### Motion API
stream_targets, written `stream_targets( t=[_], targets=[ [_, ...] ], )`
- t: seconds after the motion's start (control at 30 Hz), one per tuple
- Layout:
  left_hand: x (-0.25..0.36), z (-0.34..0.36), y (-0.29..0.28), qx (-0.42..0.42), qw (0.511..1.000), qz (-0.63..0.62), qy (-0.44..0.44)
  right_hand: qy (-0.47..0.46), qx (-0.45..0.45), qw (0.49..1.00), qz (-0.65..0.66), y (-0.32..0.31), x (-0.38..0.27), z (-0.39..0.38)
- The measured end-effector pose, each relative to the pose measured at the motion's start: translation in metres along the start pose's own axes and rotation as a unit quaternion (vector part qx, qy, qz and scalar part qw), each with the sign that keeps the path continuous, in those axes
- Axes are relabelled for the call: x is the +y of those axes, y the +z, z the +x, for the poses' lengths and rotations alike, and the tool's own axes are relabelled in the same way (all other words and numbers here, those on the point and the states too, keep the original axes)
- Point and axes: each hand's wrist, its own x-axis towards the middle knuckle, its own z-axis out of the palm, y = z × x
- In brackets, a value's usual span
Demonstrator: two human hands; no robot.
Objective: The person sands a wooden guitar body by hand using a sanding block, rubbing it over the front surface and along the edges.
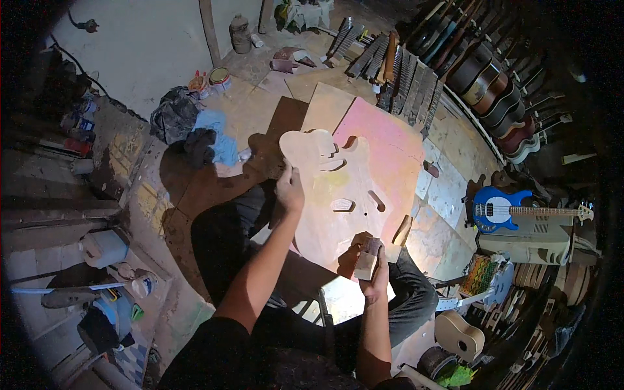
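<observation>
A pale, unfinished wooden guitar body (312,175) with several carved cavities lies on a pink-stained board (396,146) over my lap. My left hand (290,188) grips the body's left edge, fingers curled against it. Near the lower right of the body, my right hand (372,276) is closed on a small wooden block (368,260) with what looks like worn brown sandpaper on it. A small curved wooden piece (403,227) rests at the body's right edge, above my right hand.
Finished guitars (487,97) stand racked upper right; a blue bass (494,209) lies right. Rasp-like tools (406,78) are heaped behind the board. Rags (221,140), a paint can (220,77) and a bottle (240,36) sit upper left. A jerrycan (104,247) is at left.
</observation>
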Motion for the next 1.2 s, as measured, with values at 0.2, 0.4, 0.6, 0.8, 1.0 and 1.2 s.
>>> stream_targets(
  t=[0.2,0.4,0.6,0.8,1.0,1.2],
  targets=[
    [-0.016,-0.022,-0.014,0.008,0.989,0.068,0.129,-0.011,-0.012,0.999,-0.045,0.022,0.011,0.003],
    [-0.005,-0.034,-0.021,0.008,0.994,0.038,0.107,-0.033,-0.034,0.995,-0.083,0.015,0.01,0.009],
    [-0.01,0.008,-0.013,0.019,0.998,-0.061,0.003,-0.089,-0.01,0.99,-0.108,-0.002,0.009,0.017],
    [0.016,0.096,-0.035,-0.174,0.914,-0.317,-0.181,-0.132,-0.02,0.991,-0.018,-0.002,-0.003,0.024],
    [0.031,0.097,-0.042,-0.181,0.953,-0.198,-0.142,-0.169,-0.005,0.986,0.005,0.008,-0.007,0.035],
    [0.115,0.06,-0.081,-0.259,0.962,-0.084,0.018,-0.088,-0.001,0.994,-0.057,-0.003,-0.031,0.048]
  ],
)
